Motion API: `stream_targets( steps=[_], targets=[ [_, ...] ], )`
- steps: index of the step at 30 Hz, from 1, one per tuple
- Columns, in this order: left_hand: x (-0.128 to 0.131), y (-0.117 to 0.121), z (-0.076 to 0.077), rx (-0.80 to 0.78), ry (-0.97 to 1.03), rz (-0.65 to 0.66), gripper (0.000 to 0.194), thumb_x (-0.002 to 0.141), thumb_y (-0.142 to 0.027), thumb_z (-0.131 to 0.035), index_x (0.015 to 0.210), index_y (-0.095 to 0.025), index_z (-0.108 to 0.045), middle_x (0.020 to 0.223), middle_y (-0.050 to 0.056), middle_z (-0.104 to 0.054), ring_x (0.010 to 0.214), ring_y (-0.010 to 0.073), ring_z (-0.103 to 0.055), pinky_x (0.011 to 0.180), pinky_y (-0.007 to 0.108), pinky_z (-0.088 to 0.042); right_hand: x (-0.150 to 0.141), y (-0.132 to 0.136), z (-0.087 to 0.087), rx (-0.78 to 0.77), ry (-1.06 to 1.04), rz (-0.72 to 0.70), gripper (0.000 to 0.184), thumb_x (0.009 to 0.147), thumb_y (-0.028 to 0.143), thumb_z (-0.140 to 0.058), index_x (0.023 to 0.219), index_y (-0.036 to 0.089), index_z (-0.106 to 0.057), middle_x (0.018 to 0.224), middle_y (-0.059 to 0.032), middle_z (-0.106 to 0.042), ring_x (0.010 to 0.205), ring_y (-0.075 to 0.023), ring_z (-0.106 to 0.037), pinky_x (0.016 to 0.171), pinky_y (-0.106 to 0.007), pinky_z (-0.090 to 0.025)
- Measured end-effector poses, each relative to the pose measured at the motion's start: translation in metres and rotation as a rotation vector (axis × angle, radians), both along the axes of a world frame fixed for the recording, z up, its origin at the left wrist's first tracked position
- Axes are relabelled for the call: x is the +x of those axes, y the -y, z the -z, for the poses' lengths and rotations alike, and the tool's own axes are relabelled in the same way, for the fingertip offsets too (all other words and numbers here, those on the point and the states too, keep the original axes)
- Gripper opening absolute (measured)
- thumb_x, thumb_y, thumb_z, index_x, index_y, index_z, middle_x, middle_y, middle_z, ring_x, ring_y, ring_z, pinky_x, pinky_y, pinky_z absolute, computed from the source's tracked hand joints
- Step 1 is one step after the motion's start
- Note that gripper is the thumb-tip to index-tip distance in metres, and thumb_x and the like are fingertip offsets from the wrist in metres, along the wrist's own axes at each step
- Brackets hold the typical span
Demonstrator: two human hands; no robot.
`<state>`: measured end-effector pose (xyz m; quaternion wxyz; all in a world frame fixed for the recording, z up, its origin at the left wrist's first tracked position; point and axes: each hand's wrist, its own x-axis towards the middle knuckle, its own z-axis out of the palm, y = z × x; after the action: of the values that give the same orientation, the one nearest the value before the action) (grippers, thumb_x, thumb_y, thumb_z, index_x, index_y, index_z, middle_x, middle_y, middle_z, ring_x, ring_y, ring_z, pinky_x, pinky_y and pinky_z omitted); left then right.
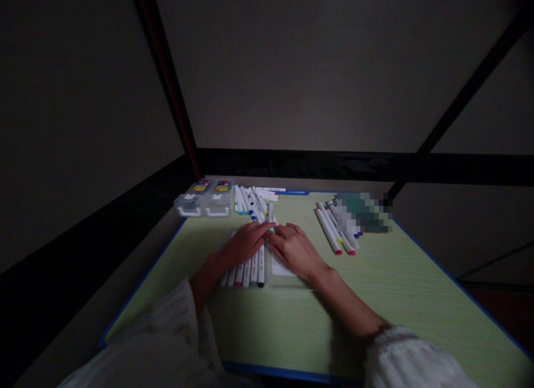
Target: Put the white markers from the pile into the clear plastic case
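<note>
A white marker with a green end points away from me, its near end between my two hands. My left hand comes over from the left, with its fingertips closed at that end. From the right, my right hand meets it there, its fingers bent together on the same marker. Beneath my left hand lies a row of several white markers side by side, their far ends partly covered. Under my right hand is a clear plastic case half with a white sheet inside.
Two clear cases with handles stand at the back left of the green table. Several loose markers lie beside them. More markers lie to the right, next to a blurred-out green item.
</note>
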<state>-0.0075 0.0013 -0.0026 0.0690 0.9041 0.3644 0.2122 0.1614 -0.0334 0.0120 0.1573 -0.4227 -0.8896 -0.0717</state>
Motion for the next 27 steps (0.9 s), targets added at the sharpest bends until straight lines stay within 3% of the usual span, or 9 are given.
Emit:
stream_targets(
  steps=[11, 20, 27],
  targets=[
    [-0.002, -0.004, 0.002, 0.069, -0.049, -0.008, 0.035, 0.079, -0.008, -0.039, 0.111, -0.012, -0.051, 0.099, 0.010, -0.060, 0.093, 0.0188, -0.051, 0.085, 0.034, -0.041, 0.001, -0.001, -0.002, 0.022, 0.007, -0.071, 0.025, 0.087, 0.025, -0.039, 0.105, 0.018, -0.055, 0.087, -0.0074, -0.056, 0.085, -0.0177, -0.050, 0.080, -0.031, -0.035],
    [-0.003, -0.002, -0.008, 0.145, -0.220, 0.000, 0.030, 0.080, -0.008, -0.035, 0.103, -0.015, -0.054, 0.086, 0.007, -0.060, 0.085, 0.0187, -0.051, 0.079, 0.033, -0.041, 0.001, 0.001, -0.002, 0.029, -0.007, -0.130, 0.027, 0.088, 0.023, -0.037, 0.107, 0.018, -0.055, 0.087, -0.0082, -0.056, 0.083, -0.0173, -0.049, 0.077, -0.031, -0.036],
    [-0.008, -0.002, -0.009, 0.229, -0.187, 0.005, 0.030, 0.081, -0.010, -0.035, 0.104, -0.015, -0.054, 0.083, 0.007, -0.059, 0.081, 0.0183, -0.051, 0.075, 0.033, -0.041, 0.004, 0.000, 0.000, 0.091, -0.031, -0.156, 0.031, 0.086, 0.020, -0.039, 0.114, 0.019, -0.052, 0.090, -0.0084, -0.055, 0.085, -0.0179, -0.048, 0.078, -0.032, -0.038]
  ],
)
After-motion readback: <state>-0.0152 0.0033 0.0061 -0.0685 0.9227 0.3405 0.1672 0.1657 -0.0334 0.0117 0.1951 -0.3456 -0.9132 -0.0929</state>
